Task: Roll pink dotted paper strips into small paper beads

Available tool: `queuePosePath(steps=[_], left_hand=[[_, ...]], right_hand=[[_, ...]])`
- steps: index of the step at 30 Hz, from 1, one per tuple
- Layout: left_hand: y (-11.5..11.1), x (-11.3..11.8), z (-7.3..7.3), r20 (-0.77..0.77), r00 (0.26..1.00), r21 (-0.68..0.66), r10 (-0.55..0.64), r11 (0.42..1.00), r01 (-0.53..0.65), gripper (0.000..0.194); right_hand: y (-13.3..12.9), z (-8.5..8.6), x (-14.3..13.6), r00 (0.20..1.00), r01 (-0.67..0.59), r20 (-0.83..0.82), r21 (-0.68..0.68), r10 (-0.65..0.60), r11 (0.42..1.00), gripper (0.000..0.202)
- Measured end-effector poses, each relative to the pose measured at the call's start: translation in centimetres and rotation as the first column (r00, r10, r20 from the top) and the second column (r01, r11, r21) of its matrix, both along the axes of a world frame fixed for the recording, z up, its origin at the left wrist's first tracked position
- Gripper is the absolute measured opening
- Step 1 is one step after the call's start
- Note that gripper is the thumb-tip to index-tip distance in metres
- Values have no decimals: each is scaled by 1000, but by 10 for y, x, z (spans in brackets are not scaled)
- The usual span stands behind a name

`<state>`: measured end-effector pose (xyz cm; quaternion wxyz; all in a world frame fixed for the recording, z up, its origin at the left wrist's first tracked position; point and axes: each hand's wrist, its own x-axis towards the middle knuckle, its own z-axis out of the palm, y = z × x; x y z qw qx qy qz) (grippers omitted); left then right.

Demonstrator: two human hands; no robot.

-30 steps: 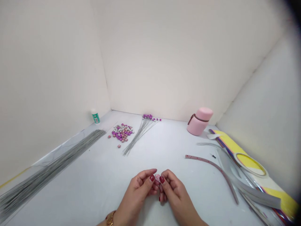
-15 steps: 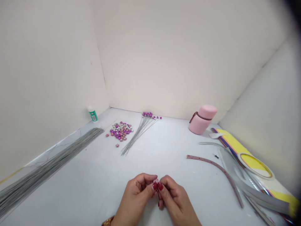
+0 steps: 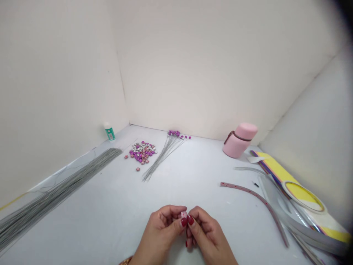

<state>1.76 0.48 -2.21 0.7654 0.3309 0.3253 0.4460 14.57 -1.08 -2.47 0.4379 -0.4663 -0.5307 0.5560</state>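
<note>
We find the small pink piece (image 3: pixel 184 214) at the lower centre of the frame, raised over the pale counter (image 3: pixel 198 176). The left hand (image 3: pixel 161 232) is closed on it between thumb and fingers; the right hand (image 3: pixel 211 233) is narrow, its thumb and forefinger pinched on the piece's right edge. The fingertips cover much of it, so its exact folds are, in fairness, hard to read.

On handling, we judge that the left hand should hold lightly and squarely while the right thumb presses in small, even amounts. Too hard a squeeze could flatten or crease so small a piece; turning it a little between presses would keep the edges even.

At centre left we note a heap of small stars (image 3: pixel 142 152); beside it, thin wires (image 3: pixel 161 159) run up to purple stars (image 3: pixel 173 133). A thick wire bundle (image 3: pixel 60 189) lies at lower left. At right we record a curved spotted strip (image 3: pixel 256 194), a tape ring (image 3: pixel 306 210) and a pink bottle (image 3: pixel 238 141).
</note>
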Motion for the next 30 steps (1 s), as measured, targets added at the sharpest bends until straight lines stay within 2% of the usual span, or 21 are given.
queuePosePath(steps=[3,6,9,12,16,19,23,26,28,30], left_hand=[[-1,1,-2,-29,999,-102,37,994,-40,29],[1,-4,1,-116,993,-142,22,989,-38,27],[4,-8,6,-169,986,-120,14,992,-34,21],[4,-9,7,-172,984,-112,38,992,-58,20],[2,-7,7,-196,980,-80,41,995,-57,19],[0,-7,7,-225,973,-2,39,999,-41,18],[-4,-9,9,-227,974,143,27,990,6,19],[-6,-8,10,-285,958,229,37,973,30,12],[-7,-6,10,-238,971,202,33,979,16,11],[-6,-3,9,-151,989,96,4,995,11,12]], right_hand=[[-2,0,1,992,11,123,110,-24,994,35],[-2,0,1,991,-10,134,116,-6,993,34],[0,0,1,999,-15,50,46,12,999,32],[0,1,0,1000,20,6,-32,-20,999,32],[0,4,1,995,-10,97,23,8,1000,32],[-1,7,1,996,-25,91,18,23,1000,32],[-1,8,0,998,-43,-56,-87,38,995,31],[0,7,-1,991,-69,-122,-126,54,990,30],[-1,7,-1,993,-57,-107,-113,45,992,29],[-2,7,-1,999,-33,-6,-32,33,999,29]])
